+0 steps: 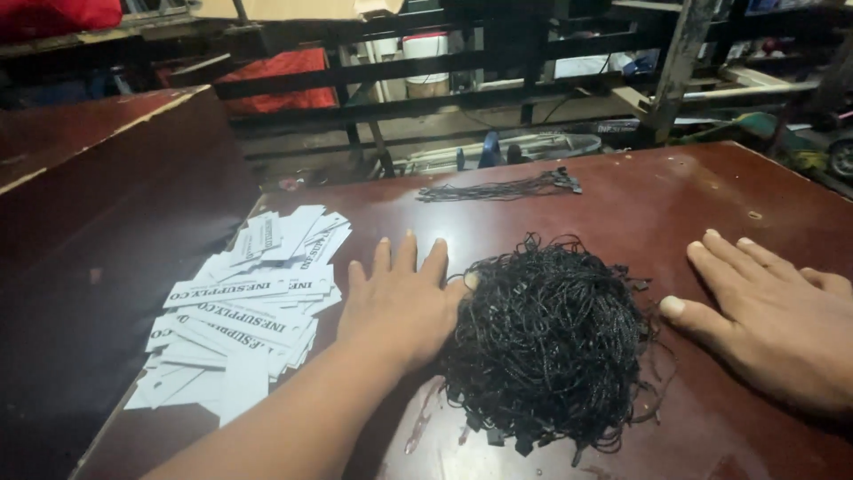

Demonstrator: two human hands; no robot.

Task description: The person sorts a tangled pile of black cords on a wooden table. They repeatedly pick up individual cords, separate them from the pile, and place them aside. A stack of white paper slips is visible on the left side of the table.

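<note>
- Black cords (549, 342) lie in a loose tangled heap on the dark red table (675, 191), toward its near edge, between the two hands; small black end pieces show along the heap's lower fringe.
- Left hand (400, 302) lies flat, palm down, on the table, fingers spread slightly and pointing away from the person; its thumb side rests against the left edge of the heap, and nothing is gripped in it.
- Right hand (773, 320) also lies palm down and open, fingers extended toward the left; its thumb tip sits just beside the heap's right edge (whether it actually touches the stray strands I cannot tell), and it holds nothing.
- White paper tags (244, 311) with dark print are scattered in an overlapping pile just left of the left hand, close to the table's left edge.
- A smaller bundle of black cords (502, 188), laid out straight rather than tangled, rests farther back on the table, well apart from both hands.
- Beyond the table's far edge stands a dark metal railing (462, 67), with clutter behind it.
</note>
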